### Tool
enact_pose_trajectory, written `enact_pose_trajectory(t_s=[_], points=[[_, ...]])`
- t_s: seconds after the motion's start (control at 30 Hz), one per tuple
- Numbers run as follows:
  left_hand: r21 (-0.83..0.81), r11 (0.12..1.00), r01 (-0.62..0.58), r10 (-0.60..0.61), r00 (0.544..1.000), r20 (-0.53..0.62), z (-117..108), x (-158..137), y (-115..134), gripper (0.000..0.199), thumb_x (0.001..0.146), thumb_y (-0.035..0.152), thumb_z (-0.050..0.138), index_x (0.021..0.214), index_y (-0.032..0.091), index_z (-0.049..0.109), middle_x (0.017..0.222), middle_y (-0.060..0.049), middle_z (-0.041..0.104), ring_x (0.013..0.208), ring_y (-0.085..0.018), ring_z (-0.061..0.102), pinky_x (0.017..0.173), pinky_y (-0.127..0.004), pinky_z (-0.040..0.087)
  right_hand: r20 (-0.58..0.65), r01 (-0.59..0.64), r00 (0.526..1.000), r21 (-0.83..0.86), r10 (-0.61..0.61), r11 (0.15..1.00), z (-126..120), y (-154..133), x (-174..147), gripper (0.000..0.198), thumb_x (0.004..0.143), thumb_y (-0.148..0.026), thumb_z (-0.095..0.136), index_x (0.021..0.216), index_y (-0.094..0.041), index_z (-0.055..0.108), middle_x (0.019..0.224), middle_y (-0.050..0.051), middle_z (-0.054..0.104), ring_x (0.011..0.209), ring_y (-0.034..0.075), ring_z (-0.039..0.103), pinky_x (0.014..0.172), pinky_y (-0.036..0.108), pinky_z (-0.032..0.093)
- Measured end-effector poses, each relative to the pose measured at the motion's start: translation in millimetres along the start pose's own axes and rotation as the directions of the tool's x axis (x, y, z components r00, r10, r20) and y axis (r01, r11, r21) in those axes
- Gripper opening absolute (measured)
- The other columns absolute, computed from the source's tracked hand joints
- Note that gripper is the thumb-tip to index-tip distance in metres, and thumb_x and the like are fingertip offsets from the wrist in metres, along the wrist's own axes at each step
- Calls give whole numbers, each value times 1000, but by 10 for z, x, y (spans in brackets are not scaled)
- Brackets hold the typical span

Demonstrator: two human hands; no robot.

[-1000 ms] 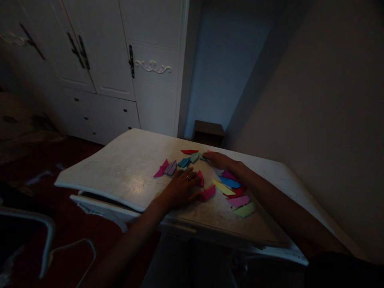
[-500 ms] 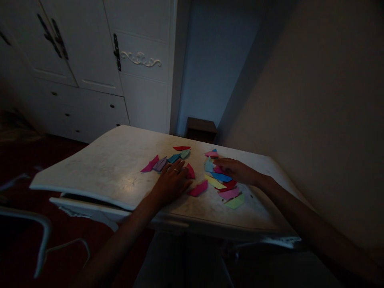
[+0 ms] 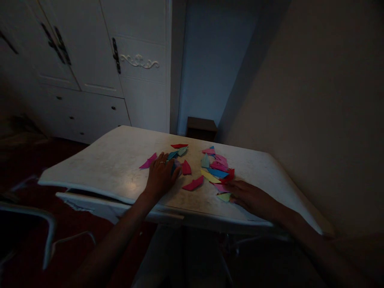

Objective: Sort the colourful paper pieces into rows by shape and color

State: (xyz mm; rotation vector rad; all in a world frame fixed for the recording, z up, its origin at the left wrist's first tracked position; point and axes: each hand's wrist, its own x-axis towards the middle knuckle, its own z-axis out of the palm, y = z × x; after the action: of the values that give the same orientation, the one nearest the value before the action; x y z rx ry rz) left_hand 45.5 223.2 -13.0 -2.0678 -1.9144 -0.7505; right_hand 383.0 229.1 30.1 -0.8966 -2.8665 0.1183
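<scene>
Folded paper boats in many colours lie in two loose groups on a white table. My left hand, a ring on one finger, rests palm down over the left group with its fingers apart. It partly covers a blue boat; a magenta boat lies to its left and a dark pink boat to its right. My right hand lies at the near edge of the right group, fingers stretched out over a pink boat and a yellow-green boat. Its fingertips partly hide both.
A red boat lies at the back of the left group. A yellow boat is in the right group. Beyond the table stand white cupboards and a small brown stand. A wall rises at the right; a metal-framed chair is at left.
My right hand has moved from the back of the right group to its near end, uncovering pink boats. My left hand has shifted left over its group.
</scene>
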Motion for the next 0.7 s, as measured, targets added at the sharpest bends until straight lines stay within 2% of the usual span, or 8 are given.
enact_pose_trajectory(t_s=[0.17,0.33,0.5,0.7], points=[[4,995,97,-97,995,-21,-25,20,-7,39,95,37,39,118,14,60,136,-18,52,131,-31,42,103,-48,38,-19,9,1000,-330,-16,944,148,-180,32,41,83,-12,49,123,-13,59,116,17,66,95,27,66,80,44,56],[-17,994,112,-112,993,-23,-33,41,-16,38,94,35,37,114,14,62,131,-18,55,124,-30,49,100,-49,41,-93,37,992,-419,-84,907,222,-221,102,41,84,-7,42,121,-11,60,112,18,67,91,27,66,74,44,57],[-49,993,106,-107,994,-34,-18,35,-34,37,94,37,39,111,15,63,130,-17,56,122,-29,50,100,-48,42,-133,34,988,-338,-83,940,265,-212,176,40,85,-7,41,118,-15,62,107,15,70,89,25,68,73,43,58],[-66,993,96,-100,994,-52,-13,27,-45,36,94,37,40,108,16,65,128,-15,57,121,-28,51,100,-46,41,-228,-27,974,-35,18,999,147,-188,345,37,89,-15,42,118,-23,63,113,9,69,99,23,65,82,40,56]])
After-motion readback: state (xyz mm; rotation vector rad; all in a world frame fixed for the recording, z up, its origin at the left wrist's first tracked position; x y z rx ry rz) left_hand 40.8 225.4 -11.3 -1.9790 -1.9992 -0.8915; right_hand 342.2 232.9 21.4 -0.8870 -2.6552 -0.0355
